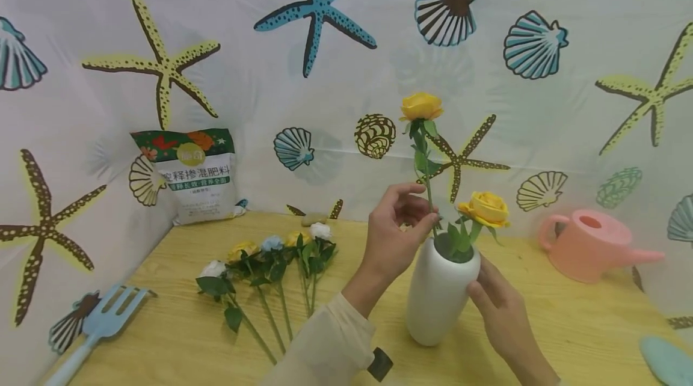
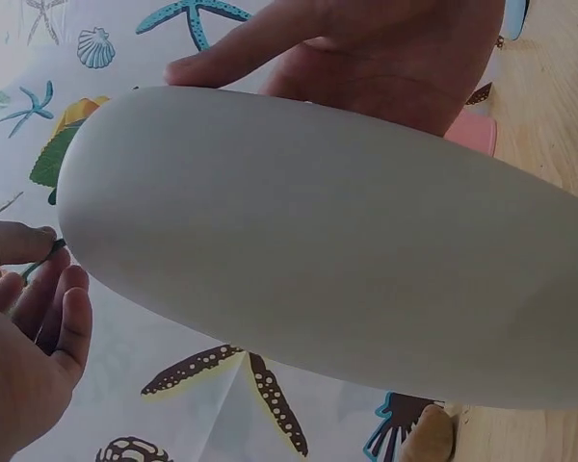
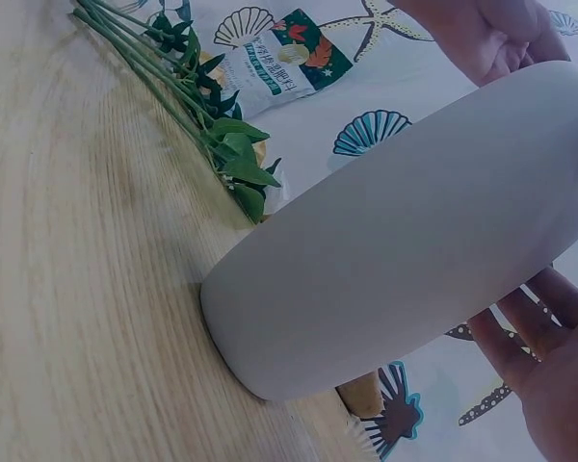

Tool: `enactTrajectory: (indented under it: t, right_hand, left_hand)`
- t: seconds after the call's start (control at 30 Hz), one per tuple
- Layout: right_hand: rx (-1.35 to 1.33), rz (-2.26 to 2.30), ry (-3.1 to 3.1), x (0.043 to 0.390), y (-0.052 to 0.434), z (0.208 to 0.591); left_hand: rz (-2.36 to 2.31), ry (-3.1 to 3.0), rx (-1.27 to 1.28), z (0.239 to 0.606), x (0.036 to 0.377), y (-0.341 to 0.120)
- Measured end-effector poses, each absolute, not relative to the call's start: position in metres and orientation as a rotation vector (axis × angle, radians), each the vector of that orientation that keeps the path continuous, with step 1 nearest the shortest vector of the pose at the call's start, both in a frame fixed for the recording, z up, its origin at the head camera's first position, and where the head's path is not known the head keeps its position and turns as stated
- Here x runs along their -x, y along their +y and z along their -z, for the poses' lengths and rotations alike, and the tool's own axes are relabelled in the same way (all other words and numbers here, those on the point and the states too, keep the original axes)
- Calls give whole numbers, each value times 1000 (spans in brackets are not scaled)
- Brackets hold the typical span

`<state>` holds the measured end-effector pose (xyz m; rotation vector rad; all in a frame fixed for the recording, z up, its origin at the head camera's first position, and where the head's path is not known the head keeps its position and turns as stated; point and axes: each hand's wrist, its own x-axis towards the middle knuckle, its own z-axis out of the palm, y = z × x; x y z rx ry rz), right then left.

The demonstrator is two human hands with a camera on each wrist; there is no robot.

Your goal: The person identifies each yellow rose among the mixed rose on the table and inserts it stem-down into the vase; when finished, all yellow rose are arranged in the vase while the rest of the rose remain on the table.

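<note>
My left hand [image 1: 397, 226] pinches the thin green stem of a yellow rose [image 1: 421, 107] above the mouth of a white vase [image 1: 441, 296]. The stem's lower end reaches the vase's rim; how deep it goes is hidden. A second yellow rose [image 1: 485, 208] stands in the vase, its bloom leaning right over the rim. Around the vase's right side, my right hand [image 1: 500, 308] grips it, and the vase tilts slightly. In the left wrist view, the left hand [image 2: 29, 337] shows thumb and fingers together on the stem.
Several white, yellow and blue artificial roses [image 1: 271, 260] lie to the left on the wooden table [image 1: 178, 338]. A light blue fork [image 1: 108, 320] is at far left, with a fertilizer bag [image 1: 200, 184] behind. Right stand a pink watering can [image 1: 590, 245] and a pale blue object [image 1: 668, 362].
</note>
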<state>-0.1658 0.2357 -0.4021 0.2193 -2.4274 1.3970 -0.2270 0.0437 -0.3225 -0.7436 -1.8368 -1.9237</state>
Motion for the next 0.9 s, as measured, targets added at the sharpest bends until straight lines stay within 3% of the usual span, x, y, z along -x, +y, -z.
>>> enactTrajectory:
  t: [0.9]
  right_hand:
    - [-277,-1455,-2404,164,236,398]
  left_hand:
    - [1946,-2050,575,324,219,43]
